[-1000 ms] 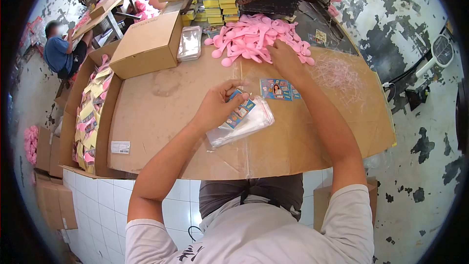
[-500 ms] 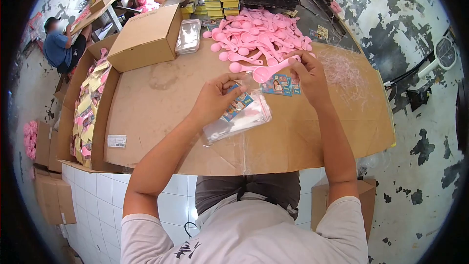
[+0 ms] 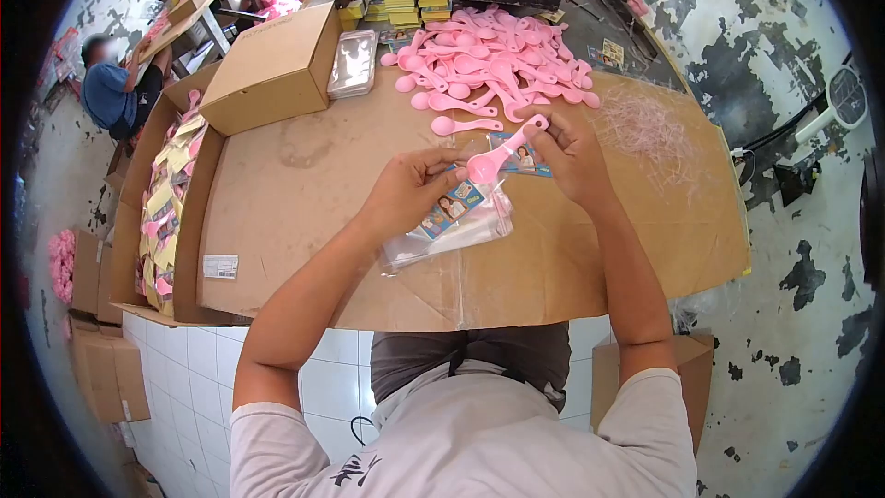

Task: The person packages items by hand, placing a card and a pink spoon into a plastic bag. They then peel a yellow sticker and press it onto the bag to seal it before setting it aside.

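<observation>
The right hand holds one pink plastic spoon by the end of its handle, pinched between the thumb and the first fingers. The spoon is tilted. Its round bowl points down and to the left, just beside the fingertips of the left hand. The left hand is bent over the top edge of a clear plastic bag with a printed colour card inside and grips it with thumb and fingers. This bag lies on top of a thin stack of clear plastic bags on the brown cardboard-covered table.

Under the right hand some more printed cards lie flat, partly hidden. Behind both hands there is a big pile of pink plastic spoons, with one single spoon lying apart in front of it. To the right of the pile is a loose heap of pale plastic shreds. A closed brown cardboard box stands at the far left of the table, and a small clear plastic tray is just beside it. An open carton with yellow and pink packs is along the left edge (the packs are too small to read). Another person in a blue shirt sits further away.
</observation>
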